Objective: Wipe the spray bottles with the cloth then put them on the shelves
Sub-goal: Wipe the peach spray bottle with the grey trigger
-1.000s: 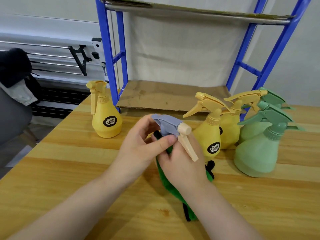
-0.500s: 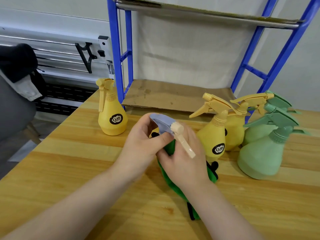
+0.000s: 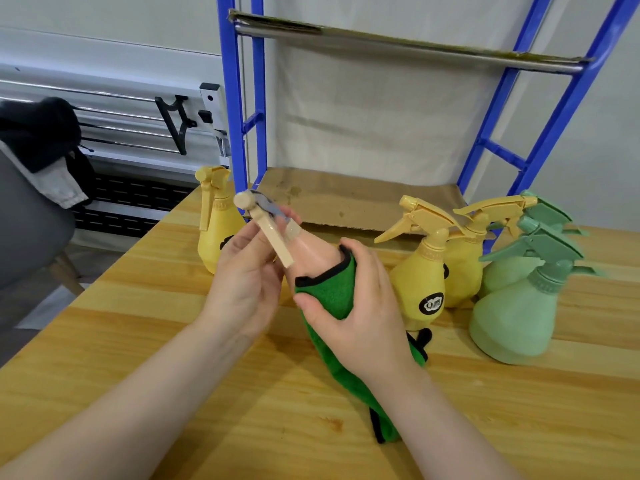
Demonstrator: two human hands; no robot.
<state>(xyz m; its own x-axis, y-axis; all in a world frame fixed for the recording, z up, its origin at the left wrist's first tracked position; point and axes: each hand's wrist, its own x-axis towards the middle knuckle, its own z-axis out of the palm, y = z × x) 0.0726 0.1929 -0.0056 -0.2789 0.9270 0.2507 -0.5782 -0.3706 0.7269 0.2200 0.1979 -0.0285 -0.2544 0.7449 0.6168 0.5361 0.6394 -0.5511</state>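
Pink spray bottle (image 3: 313,252) held tilted above the wooden table (image 3: 138,341), nozzle pointing far-left. Left hand (image 3: 247,271) curls round its neck and trigger. Right hand (image 3: 360,313) wraps the green cloth (image 3: 329,292) around the bottle's body, fingers closed on it; the cloth's tail trails onto the table. Yellow bottles (image 3: 422,289) and green bottles (image 3: 512,317) stand right, near the blue shelf frame (image 3: 235,98). One yellow bottle (image 3: 214,233) stands far-left.

A workroom or storeroom: a wooden worktable (image 3: 145,341), blue metal shelving (image 3: 235,109) lined with cardboard, wall-mounted rails (image 3: 114,116).
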